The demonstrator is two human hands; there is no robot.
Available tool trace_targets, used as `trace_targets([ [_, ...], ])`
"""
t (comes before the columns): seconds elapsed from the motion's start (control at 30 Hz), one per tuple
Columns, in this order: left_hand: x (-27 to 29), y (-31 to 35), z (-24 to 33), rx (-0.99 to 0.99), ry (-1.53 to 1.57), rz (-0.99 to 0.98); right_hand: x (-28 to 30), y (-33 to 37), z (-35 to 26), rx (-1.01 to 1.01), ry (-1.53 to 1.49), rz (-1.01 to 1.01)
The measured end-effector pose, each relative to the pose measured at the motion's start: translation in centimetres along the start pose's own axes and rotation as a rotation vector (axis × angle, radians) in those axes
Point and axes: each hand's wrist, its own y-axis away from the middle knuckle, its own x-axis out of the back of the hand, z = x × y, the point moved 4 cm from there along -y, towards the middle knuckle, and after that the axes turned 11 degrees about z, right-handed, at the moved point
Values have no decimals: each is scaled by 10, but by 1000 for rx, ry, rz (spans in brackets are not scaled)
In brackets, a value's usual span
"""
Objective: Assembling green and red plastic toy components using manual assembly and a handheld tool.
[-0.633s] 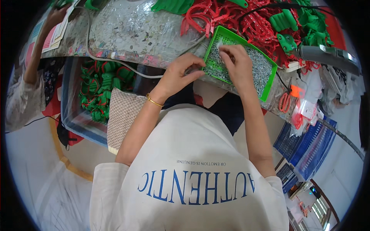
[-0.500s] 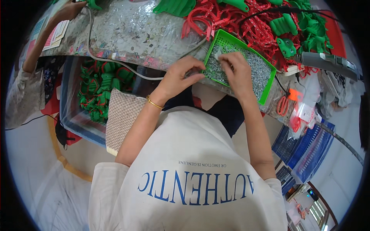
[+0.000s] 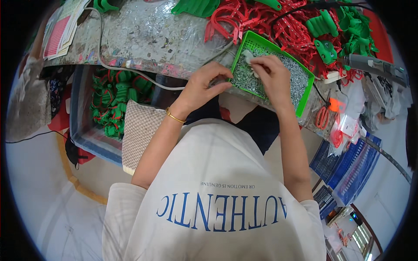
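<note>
A shallow bright green tray [image 3: 305, 99] full of small silvery metal pieces [image 3: 294, 71] sits at the table's front edge. My left hand [image 3: 208, 80] is at the tray's left corner, thumb and fingers curved around its rim. Over the metal pieces, my right hand [image 3: 275, 78] has its fingers closed on a small whitish crumpled wad [image 3: 248, 55]. Part of the wad is hidden behind the fingers, and I cannot tell its material.
Red strap-like parts [image 3: 289, 37] and green moulded parts [image 3: 322, 26] are heaped behind the tray. A grey tool [image 3: 374, 67] and orange-handled scissors [image 3: 322, 117] lie to the right. A cable [image 3: 130, 69] crosses the table above a bin [image 3: 96, 145] of green-red pieces.
My right hand has shifted slightly right within the tray, and more of the whitish wad shows. My left hand stays at the rim. The other person's arm at far left has drawn back.
</note>
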Motion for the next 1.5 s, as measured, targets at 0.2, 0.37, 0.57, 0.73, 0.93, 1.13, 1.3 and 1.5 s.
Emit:
trace_targets([
  [0.2,1,0,3,11,34,18,-16,-2,-6,56,56,65],
  [0.37,-1,0,1,7,54,3,13,-16,10,-163,76,210],
  [0.57,0,1,0,57,28,-2,-3,-4,7,-34,207,232],
  [0.73,-1,-1,3,24,6,-1,12,15,14,-177,131,248],
  [0.93,0,0,3,3,6,-10,13,-7,10,-107,56,203],
  [1.13,-1,-1,4,-9,36,33,19,2,24,-95,268,273],
  [1.3,-1,-1,2,-14,24,38,12,-2,15,-17,191,227],
  [1.5,-1,0,-2,36,14,-37,0,-5,9,32,195,204],
])
